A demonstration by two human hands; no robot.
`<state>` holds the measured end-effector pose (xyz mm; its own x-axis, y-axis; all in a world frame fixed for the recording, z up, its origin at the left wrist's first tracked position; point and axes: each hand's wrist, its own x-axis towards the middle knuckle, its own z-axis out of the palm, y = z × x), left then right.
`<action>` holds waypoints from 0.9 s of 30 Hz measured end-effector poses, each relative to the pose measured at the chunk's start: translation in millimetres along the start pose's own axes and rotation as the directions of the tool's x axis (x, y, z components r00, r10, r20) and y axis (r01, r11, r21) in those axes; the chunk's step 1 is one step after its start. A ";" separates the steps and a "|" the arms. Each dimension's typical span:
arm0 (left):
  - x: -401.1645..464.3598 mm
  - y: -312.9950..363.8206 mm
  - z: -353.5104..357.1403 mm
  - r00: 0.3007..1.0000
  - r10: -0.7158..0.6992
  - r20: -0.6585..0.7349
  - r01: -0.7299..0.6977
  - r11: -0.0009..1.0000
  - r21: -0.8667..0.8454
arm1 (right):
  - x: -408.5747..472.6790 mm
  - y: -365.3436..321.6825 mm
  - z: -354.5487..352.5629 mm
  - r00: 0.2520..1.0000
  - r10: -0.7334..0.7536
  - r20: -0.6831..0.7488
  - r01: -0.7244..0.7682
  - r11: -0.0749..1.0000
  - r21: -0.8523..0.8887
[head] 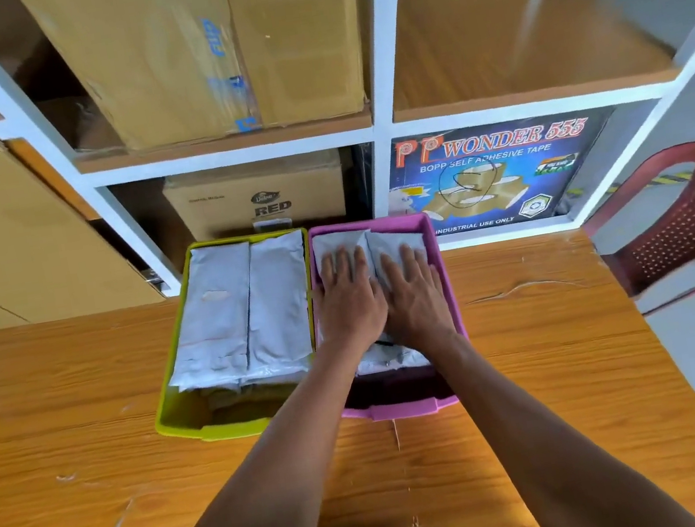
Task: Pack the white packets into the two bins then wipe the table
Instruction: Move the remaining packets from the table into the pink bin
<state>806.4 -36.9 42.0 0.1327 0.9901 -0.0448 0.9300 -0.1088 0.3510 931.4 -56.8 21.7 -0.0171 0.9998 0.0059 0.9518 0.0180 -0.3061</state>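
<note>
Both hands lie flat side by side, fingers straight, left hand [349,297] and right hand [415,293] pressing the white packets [335,242] down inside the pink bin [442,275], gripping nothing. Packets run lengthwise away from the person; green bin [173,384] just left holds two more rows, nearer the left hand.

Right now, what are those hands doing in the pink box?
A person is packing white packets into two bins on a wooden table. Both hands, the left hand and right hand, press flat on the white packets in the pink bin. The green bin beside it already holds packets. No loose packets or wiping cloth show on the table.
</note>
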 end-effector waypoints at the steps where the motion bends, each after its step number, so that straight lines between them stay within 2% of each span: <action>1: 0.2 1.5 0.9 1.000 -0.005 -0.001 0.005 1.000 -0.005 | 1.0 1.9 1.8 1.000 -0.005 -0.010 0.005 1.000 0.007; 6: 1.8 1.4 7.3 0.993 0.078 -0.090 -0.075 0.997 0.033 | 6.7 7.8 5.6 0.991 -0.055 -0.122 0.058 0.998 0.024; 13: 3.7 -14.4 29.3 0.989 0.135 -0.066 -0.127 0.985 0.116 | 13.6 20.7 18.8 0.994 -0.072 -0.081 0.079 0.992 0.094; 20: 11.9 -13.4 31.2 0.984 0.149 -0.096 -0.130 0.974 0.184 | 20.5 22.2 27.9 0.981 -0.092 -0.173 0.103 0.993 0.057; 24: 12.6 -16.8 37.0 0.985 0.150 -0.082 -0.136 0.979 0.153 | 23.4 24.5 38.8 0.978 -0.091 -0.187 0.106 0.992 0.072; 27: 11.1 -19.1 41.5 0.981 0.164 -0.104 -0.147 0.977 0.153 | 27.1 28.0 50.6 0.960 -0.107 -0.259 0.126 0.990 0.057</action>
<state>804.4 -27.5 -4.0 0.2469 0.9627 0.1111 0.9417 -0.2654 0.2067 942.1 -29.2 -34.8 -0.0391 0.9578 0.2848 0.9232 0.1437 -0.3564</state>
